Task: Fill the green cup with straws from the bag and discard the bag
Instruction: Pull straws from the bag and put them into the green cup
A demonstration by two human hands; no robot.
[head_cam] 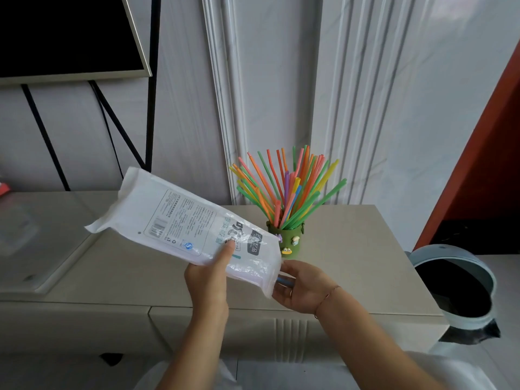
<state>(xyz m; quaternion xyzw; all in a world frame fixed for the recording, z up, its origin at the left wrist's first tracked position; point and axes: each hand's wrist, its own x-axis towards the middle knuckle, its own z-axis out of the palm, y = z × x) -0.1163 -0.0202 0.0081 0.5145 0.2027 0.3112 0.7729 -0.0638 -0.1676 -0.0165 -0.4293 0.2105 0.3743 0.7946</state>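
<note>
left hand (208,280) grips the white printed plastic bag (180,218) over the beige cabinet top (360,263), near its front edge; right hand (305,289) pinches a blue straw (284,281) at its mouth. a jerky pull could tip the top-heavy green sticker-decorated cup (289,242) just behind.

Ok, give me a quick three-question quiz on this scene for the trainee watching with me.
1. True or false: the green cup on the counter already holds straws.
2. Fill in: the bin stands to the counter's ___.
3. The left hand grips the bag. The right hand is at: A the bag's open end; B the cup's rim; C the bin.
Key: 1 true; 2 right; 3 A.
</note>
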